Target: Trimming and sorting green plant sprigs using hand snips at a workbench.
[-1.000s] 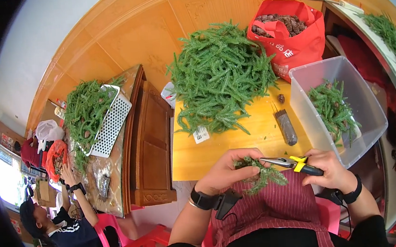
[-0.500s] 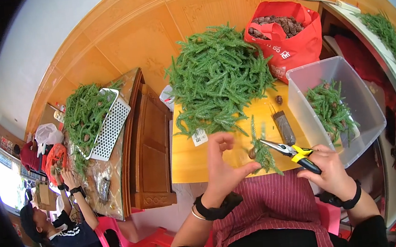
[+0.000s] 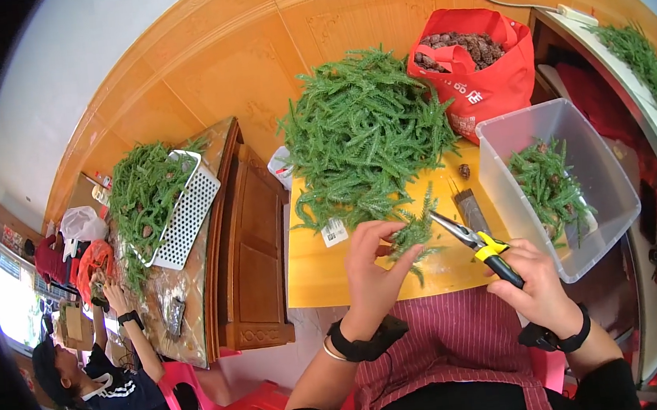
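My left hand (image 3: 373,270) is closed around a small artificial fir sprig (image 3: 416,230), whose green tips stick out past the thumb and fingers. In my right hand (image 3: 537,278) is a pair of long-nose pliers (image 3: 492,248) with yellow and black handles. The metal jaws point up and left, close to the sprig's right side; whether they touch it I cannot tell. Beyond my left hand lies a big heap of green fir sprigs (image 3: 369,134) on the yellow tabletop (image 3: 316,281). A dark bundle of thin wires (image 3: 470,211) rests beyond the pliers, with a small brown pine cone (image 3: 463,170) behind it.
A clear plastic bin (image 3: 609,198) holding sprigs stands to the right. Behind it is a red bag (image 3: 485,103) of pine cones. At left, a co-worker (image 3: 129,394) sits by another table with a white basket (image 3: 198,209) and more greenery. A white-topped shelf (image 3: 607,59) runs along the right.
The sprig, upright beside my open left hand before, is now tilted within its closed fingers. The pliers have shifted slightly left and up with my right hand.
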